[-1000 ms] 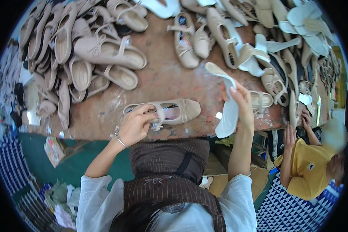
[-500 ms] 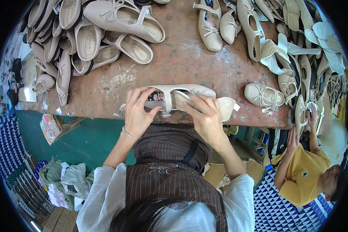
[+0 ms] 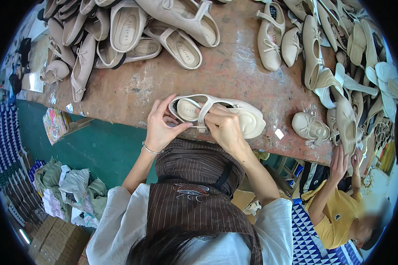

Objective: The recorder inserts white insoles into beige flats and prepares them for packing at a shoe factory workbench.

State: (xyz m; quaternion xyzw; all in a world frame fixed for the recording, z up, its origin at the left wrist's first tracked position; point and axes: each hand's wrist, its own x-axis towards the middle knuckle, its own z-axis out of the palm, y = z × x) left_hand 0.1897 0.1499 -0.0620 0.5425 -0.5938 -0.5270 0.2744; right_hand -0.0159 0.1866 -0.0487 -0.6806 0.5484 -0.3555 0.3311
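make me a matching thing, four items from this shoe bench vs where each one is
Things:
1. beige strap shoe
2. silver bracelet
3. small beige shoe with a bow
4. pile of cloth

Places:
A. on the floor, lower left
B. alone on the bench, right of the hands
C. held in both hands at the bench edge
D. around the left wrist

Pairs: 1-C, 2-D, 3-B, 4-A
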